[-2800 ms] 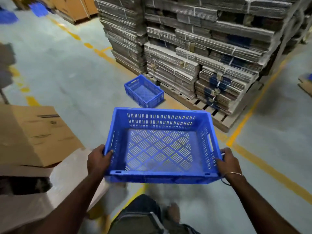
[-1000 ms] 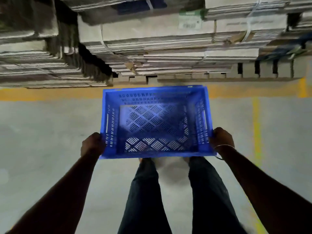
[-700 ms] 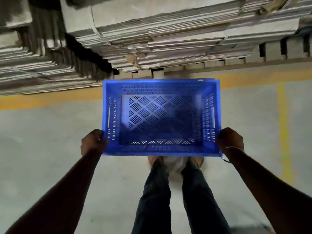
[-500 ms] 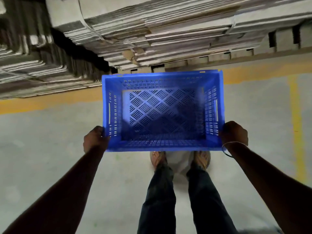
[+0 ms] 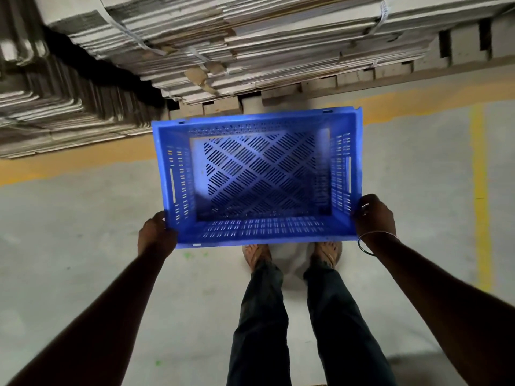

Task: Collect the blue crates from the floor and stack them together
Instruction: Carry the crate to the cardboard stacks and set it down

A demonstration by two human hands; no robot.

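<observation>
While both hands grip, blue crate [image 5: 259, 179] hides toes [image 5: 257, 250]

crate [image 5: 345, 174]: blue moulded plastic, slotted walls and base, faint sheen on rim
floor [image 5: 69, 224]: grey concrete, matt, lightly mottled
floor lines [image 5: 478, 174]: yellow paint, flat, worn at edges
stacks [image 5: 250, 37]: flattened corrugated cardboard, dull brown-grey, rough cut edges
straps [image 5: 383, 12]: pale plastic banding, smooth
trousers [image 5: 262, 316]: dark cloth, matt
bangle [image 5: 373, 239]: thin metal, slight shine
</observation>
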